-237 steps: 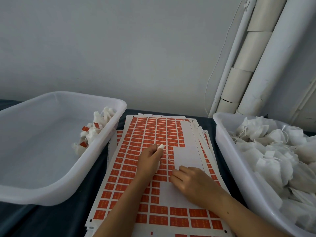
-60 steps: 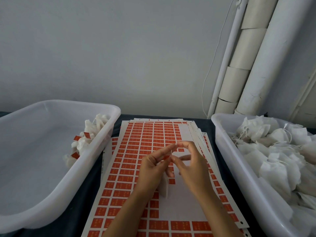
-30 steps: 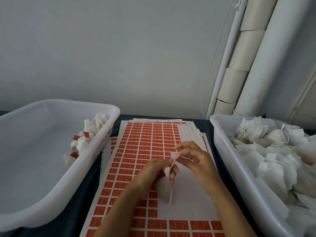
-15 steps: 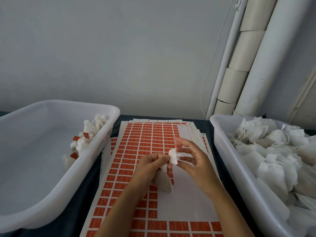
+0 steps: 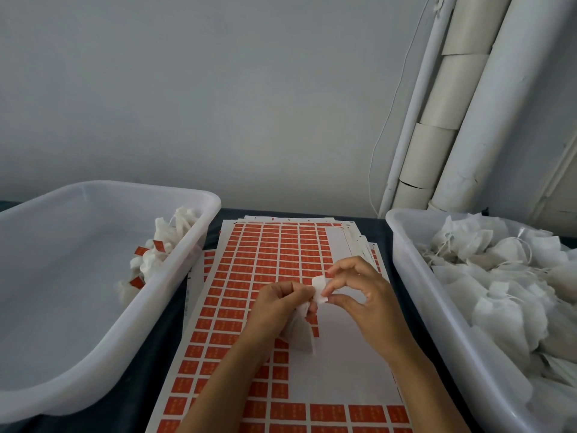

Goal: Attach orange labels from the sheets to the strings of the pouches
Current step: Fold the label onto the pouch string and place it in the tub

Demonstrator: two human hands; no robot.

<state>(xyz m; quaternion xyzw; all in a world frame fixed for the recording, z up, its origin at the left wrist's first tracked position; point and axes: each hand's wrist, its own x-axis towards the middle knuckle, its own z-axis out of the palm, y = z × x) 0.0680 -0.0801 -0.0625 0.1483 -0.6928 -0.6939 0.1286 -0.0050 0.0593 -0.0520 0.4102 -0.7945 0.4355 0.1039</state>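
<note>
Both forearms are reaching in from the bottom edge and meeting over the label sheets (image 5: 274,276), which are lying stacked on the dark table (image 5: 137,398) between the two tubs. The left hand (image 5: 279,307) is hovering above the sheets with its back to the camera, fingers curled under, gripping the top of a white pouch (image 5: 298,334) that is hanging down from its fist toward the bare strip of the sheet. The right hand (image 5: 362,298) is sitting just beside it, wrist angled inward, thumb and fingertips pinching a small label (image 5: 319,289) whose white back is facing the camera (the string itself is too fine to make out here). The label is lying between the two hands, touching the left fingertips.

The left tub (image 5: 175,270) is holding a small heap of labelled pouches (image 5: 153,257) against its right wall. The right tub (image 5: 415,276) is holding a deep pile of unlabelled pouches (image 5: 499,276).
</note>
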